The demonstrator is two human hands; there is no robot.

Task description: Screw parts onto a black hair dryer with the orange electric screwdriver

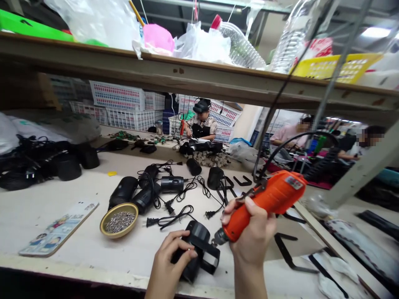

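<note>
Housing (198,249), black plastic, cylindrical with a bracket end, sits at the near edge of the worktop (62,199), low centre of view. Left hand (170,259) clamps it from the left, fingers (183,248) curled over the top and holding it down. Right hand (251,236) is wrapped around an orange electric screwdriver (264,203), fingers closed on its body, bit tip touching the housing's bracket side. Housing looks rigid, hard, fairly light, smooth enough to roll or slip, so best held around the round barrel, clear of the bracket. Screwdriver's cable (280,149) loops up to the right toward the shelf (187,79). Brass bowl of screws (119,220) just left of the housing. Loose power plugs and cords (170,216) lie right behind it, close enough to snag. More black housings (124,191) further back, a printed card (59,228) far left. Other people (202,122) are working at the far side.
</note>
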